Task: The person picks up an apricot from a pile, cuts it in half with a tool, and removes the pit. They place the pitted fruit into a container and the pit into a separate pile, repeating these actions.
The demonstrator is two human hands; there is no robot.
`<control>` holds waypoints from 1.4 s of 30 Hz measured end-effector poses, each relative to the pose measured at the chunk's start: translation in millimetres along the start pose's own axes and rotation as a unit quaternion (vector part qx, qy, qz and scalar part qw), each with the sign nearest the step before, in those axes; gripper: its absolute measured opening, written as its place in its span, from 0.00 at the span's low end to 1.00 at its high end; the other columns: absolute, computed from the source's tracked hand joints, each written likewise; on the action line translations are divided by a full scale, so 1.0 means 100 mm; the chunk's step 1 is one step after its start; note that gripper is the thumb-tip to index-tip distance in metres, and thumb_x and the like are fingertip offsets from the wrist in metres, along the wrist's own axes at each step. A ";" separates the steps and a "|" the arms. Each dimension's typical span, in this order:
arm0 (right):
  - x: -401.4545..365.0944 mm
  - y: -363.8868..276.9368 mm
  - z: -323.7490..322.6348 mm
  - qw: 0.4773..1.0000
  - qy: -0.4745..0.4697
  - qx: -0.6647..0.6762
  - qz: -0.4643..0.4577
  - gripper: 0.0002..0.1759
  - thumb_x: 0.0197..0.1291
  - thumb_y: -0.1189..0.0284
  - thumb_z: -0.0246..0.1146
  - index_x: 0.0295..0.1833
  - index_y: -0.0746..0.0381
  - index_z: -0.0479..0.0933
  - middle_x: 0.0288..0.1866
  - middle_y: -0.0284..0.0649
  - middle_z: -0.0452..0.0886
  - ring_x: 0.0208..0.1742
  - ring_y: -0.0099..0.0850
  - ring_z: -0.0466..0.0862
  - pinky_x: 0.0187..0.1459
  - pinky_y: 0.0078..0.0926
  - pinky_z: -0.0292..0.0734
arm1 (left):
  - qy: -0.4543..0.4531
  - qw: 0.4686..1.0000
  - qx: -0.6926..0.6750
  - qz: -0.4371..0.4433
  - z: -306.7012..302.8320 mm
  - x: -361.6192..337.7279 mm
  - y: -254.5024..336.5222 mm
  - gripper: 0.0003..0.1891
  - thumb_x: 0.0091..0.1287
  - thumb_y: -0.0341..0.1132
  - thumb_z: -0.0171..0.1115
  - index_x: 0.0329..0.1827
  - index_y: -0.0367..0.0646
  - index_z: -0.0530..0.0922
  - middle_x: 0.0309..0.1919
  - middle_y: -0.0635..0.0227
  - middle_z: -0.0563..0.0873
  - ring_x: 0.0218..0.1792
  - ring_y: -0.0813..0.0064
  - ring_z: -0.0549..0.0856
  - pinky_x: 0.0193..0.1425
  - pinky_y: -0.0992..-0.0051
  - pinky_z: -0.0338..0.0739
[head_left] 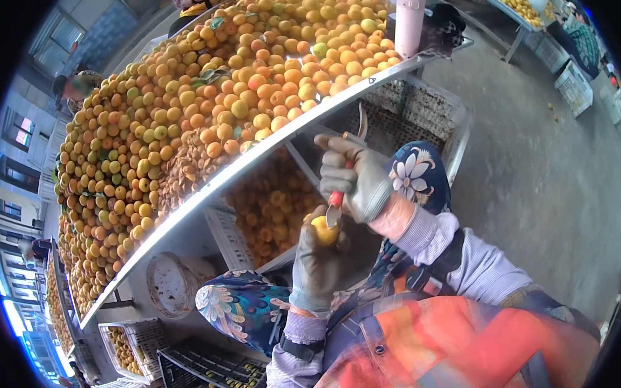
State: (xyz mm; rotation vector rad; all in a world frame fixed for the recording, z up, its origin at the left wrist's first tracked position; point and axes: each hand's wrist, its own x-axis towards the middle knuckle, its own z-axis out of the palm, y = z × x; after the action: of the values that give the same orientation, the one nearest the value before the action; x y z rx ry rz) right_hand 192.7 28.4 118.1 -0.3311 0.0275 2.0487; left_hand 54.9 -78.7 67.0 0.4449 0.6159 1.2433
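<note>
My left hand, in a grey work glove, is closed round a yellow apricot. My right hand, gloved too, grips a red-handled tool just above it. The tool's short metal end meets the apricot's upper side. Past my knuckles, a curved metal piece sticks up toward the table edge. Both hands are over my lap, in front of a crate of apricots below the table. Most of the handle is hidden by my fingers.
Apricots heap the metal-edged table, with brown pits near its edge. A pink bottle stands at the corner. Below are an open crate, a white bucket and a black crate. Other people work farther off.
</note>
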 end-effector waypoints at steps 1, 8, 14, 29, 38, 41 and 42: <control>-0.05 -0.03 0.07 0.998 0.005 -0.055 -0.016 0.09 0.70 0.71 0.52 0.51 0.61 0.73 0.19 0.23 0.56 0.13 0.15 0.54 0.17 0.15 0.53 | 0.041 0.998 0.025 0.030 0.05 0.02 0.01 0.24 0.69 0.50 0.60 0.62 0.46 0.71 0.48 0.66 0.80 0.44 0.75 0.77 0.53 0.77 0.71; -0.42 0.02 0.28 0.857 0.099 -0.504 0.053 0.13 0.64 0.67 0.59 0.51 0.61 0.75 0.22 0.29 0.70 0.12 0.16 0.63 0.13 0.14 0.58 | 0.072 0.994 -0.047 0.071 0.08 0.03 0.34 0.27 0.70 0.44 0.61 0.69 0.47 0.66 0.54 0.68 0.78 0.52 0.73 0.78 0.60 0.73 0.72; -0.38 0.29 -0.12 0.783 -0.030 -0.622 -0.003 0.09 0.60 0.69 0.61 0.42 0.62 0.76 0.24 0.34 0.76 0.22 0.19 0.73 0.26 0.19 0.70 | 0.067 0.979 0.172 0.093 0.08 -0.02 0.59 0.32 0.66 0.38 0.63 0.71 0.41 0.62 0.54 0.65 0.75 0.53 0.73 0.79 0.61 0.69 0.75; -0.37 0.34 -0.04 0.663 -0.060 -0.746 -0.019 0.07 0.59 0.72 0.55 0.38 0.65 0.75 0.25 0.50 0.79 0.29 0.44 0.81 0.34 0.38 0.73 | 0.069 0.962 0.236 0.121 0.12 0.01 0.56 0.33 0.67 0.41 0.64 0.70 0.35 0.63 0.57 0.62 0.78 0.55 0.72 0.79 0.62 0.74 0.73; -0.21 0.45 -0.40 0.583 -0.048 -0.805 -0.102 0.07 0.60 0.72 0.56 0.42 0.64 0.73 0.33 0.53 0.79 0.39 0.54 0.81 0.37 0.38 0.75 | 0.039 0.971 0.208 0.114 0.17 0.06 0.58 0.29 0.68 0.37 0.63 0.68 0.34 0.65 0.57 0.62 0.78 0.55 0.73 0.79 0.62 0.74 0.73; -0.18 0.47 -0.34 0.575 -0.036 -0.806 -0.136 0.07 0.59 0.72 0.56 0.41 0.63 0.73 0.32 0.52 0.79 0.38 0.53 0.81 0.38 0.38 0.76 | 0.070 0.953 0.266 0.128 0.21 0.08 0.60 0.32 0.66 0.37 0.67 0.69 0.35 0.64 0.56 0.63 0.78 0.55 0.73 0.79 0.62 0.72 0.74; -0.18 0.43 -0.29 0.576 -0.051 -0.807 -0.124 0.07 0.59 0.72 0.56 0.41 0.63 0.74 0.33 0.52 0.80 0.39 0.53 0.82 0.38 0.39 0.76 | 0.067 0.958 0.252 0.121 0.26 0.07 0.63 0.34 0.64 0.38 0.68 0.70 0.36 0.64 0.56 0.63 0.78 0.55 0.73 0.79 0.62 0.72 0.74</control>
State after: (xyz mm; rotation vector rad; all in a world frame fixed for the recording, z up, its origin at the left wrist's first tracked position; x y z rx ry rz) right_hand 170.0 -12.7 89.2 -1.1944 -1.9282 1.1811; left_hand 26.4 -54.8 124.7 0.8862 1.0248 1.3504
